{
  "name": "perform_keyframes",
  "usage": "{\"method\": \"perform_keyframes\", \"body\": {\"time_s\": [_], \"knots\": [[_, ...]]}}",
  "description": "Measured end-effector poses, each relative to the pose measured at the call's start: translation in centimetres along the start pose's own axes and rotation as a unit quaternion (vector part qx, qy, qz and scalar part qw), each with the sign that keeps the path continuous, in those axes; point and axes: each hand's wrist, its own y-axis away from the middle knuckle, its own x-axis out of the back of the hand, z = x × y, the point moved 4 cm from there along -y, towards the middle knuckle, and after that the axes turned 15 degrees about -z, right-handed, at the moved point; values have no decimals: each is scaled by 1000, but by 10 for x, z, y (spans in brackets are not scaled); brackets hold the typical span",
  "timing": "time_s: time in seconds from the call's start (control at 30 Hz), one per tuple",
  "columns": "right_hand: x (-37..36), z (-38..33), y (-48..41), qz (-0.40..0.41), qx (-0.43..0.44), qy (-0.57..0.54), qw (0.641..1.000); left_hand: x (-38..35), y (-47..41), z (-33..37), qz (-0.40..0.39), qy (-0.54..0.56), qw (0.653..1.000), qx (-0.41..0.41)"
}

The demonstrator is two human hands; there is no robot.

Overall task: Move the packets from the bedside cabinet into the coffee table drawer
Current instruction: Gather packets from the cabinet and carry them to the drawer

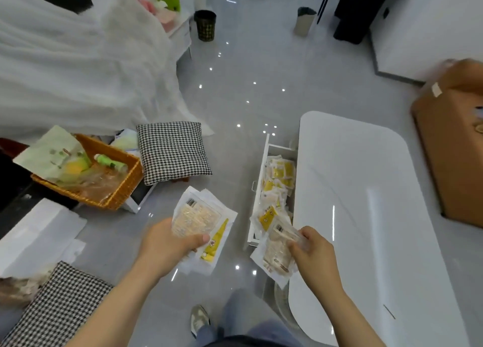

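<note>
The right hand [311,252] was closed in a pinch on the top edge of a few packets [277,255], which hung at the near end of the open drawer [261,179], at about five o'clock in the view. The left hand [167,244] was wrapped round a thicker stack of packets [201,218], thumb across the front, held over the floor at about seven o'clock from the drawer. The drawer stood pulled out from the side of the white counter [366,189] and already held a heap of similar yellow-and-white packets [277,179]. By my reading, the step in hand was the drop-off: the right-hand bunch was about to go in. The next move seemed to call for lowering and letting go over the drawer's near end, then passing the left stack across.
</note>
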Motion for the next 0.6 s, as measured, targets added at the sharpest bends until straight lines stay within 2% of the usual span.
{"method": "perform_keyframes", "body": {"time_s": [0.37, 0.6], "knots": [[16, -3, -76, 75, -77, -49, 993, 12, -110, 76, -110, -97, 988, -48], [39, -5, -142, 103, -102, -92, 985, 24, -184, 141, -136, -170, 974, -68]]}}
